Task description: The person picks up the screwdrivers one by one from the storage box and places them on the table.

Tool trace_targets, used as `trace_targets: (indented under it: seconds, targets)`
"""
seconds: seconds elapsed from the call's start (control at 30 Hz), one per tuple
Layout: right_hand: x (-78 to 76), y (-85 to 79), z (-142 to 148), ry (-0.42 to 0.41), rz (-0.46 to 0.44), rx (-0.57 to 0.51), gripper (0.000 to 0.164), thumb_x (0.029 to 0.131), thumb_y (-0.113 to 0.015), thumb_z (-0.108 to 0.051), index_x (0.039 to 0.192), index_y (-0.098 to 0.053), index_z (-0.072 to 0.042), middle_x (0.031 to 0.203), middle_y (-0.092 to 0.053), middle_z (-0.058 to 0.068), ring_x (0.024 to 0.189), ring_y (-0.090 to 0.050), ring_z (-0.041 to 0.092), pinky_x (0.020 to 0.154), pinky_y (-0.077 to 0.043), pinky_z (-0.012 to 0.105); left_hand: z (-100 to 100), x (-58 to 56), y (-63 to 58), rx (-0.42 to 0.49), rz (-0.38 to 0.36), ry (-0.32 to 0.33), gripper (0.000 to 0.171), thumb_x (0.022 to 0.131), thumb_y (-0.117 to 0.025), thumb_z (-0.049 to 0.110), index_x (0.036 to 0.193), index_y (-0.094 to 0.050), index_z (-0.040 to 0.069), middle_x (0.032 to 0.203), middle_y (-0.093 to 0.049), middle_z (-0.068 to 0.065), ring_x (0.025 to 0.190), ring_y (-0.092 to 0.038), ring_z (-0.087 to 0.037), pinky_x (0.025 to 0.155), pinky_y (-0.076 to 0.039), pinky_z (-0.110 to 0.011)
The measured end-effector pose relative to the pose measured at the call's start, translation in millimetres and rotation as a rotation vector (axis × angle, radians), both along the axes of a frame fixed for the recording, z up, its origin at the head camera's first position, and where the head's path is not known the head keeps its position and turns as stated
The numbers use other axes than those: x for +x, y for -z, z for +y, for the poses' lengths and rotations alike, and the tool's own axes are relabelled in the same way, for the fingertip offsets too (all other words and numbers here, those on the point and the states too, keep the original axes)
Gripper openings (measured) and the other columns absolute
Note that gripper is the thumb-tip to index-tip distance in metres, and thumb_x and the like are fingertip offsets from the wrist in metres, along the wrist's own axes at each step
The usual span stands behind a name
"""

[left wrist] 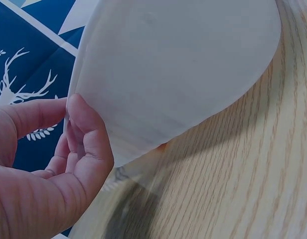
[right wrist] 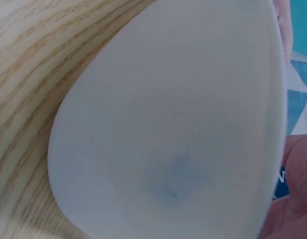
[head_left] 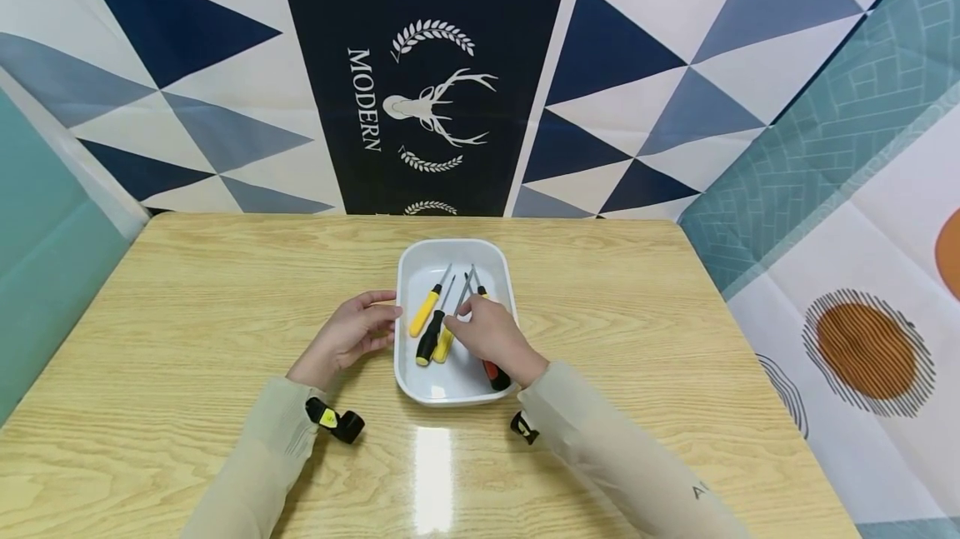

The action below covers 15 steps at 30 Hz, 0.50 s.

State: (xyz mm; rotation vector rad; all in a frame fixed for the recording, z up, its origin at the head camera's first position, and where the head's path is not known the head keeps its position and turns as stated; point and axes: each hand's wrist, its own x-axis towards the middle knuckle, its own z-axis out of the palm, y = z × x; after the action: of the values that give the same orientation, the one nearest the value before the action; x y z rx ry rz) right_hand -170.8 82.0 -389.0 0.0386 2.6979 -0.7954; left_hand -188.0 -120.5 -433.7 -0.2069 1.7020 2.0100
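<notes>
A white plastic tray [head_left: 408, 381] holds several screwdrivers. My left hand [head_left: 362, 329] is at its left side, and in the left wrist view the thumb and fingers [left wrist: 87, 115] pinch the rim. My right hand [head_left: 491, 331] reaches over the tray, thumb and forefinger bent down by a yellow-handled screwdriver [head_left: 443, 346]; I cannot tell whether they grip it. Left of it lie a black-handled screwdriver [head_left: 429, 342] and another yellow one with a black collar [head_left: 425, 312]. A red-and-black handle [head_left: 495, 376] shows below the right hand, which hides part of the tools.
The tray stands on a wood-grain table [head_left: 225, 297]. A patterned cloth [head_left: 442, 106] hangs behind the table's far edge, and a second cloth [head_left: 840, 314] is on the right. Each wrist wears a small strapped camera [head_left: 337, 421].
</notes>
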Motion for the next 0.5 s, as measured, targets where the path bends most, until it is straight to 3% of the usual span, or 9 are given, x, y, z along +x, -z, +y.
trace_targets:
  seconds: [0.17, 0.5]
  targets:
    - [-3.0, 3.9, -1.8, 0.028, -0.031, -0.006, 0.039, 0.084, -0.051, -0.042, 0.103, -0.055, -0.008, 0.083, -0.057, 0.004, 0.065, -0.053, 0.014, 0.051, -0.043, 0.022, -1.3, -0.1, 0.2, -0.002, -0.005, -0.003, 0.054, 0.082, -0.061, 0.016, 0.129, -0.035, 0.007, 0.092, -0.058, -0.003, 0.073, -0.056, -0.011, 0.066, -0.052, -0.023]
    - [-5.2, 5.9, -1.2, 0.054, -0.047, -0.023, 0.036, 0.085, -0.050, -0.041, 0.096, -0.057, -0.007, 0.073, -0.056, 0.004, 0.055, -0.053, 0.013, 0.046, -0.043, 0.022, -0.1, -1.3, 0.5, 0.010, -0.010, -0.005, 0.051, 0.083, -0.059, 0.015, 0.128, -0.036, 0.006, 0.085, -0.057, -0.001, 0.068, -0.055, -0.009, 0.063, -0.052, -0.022]
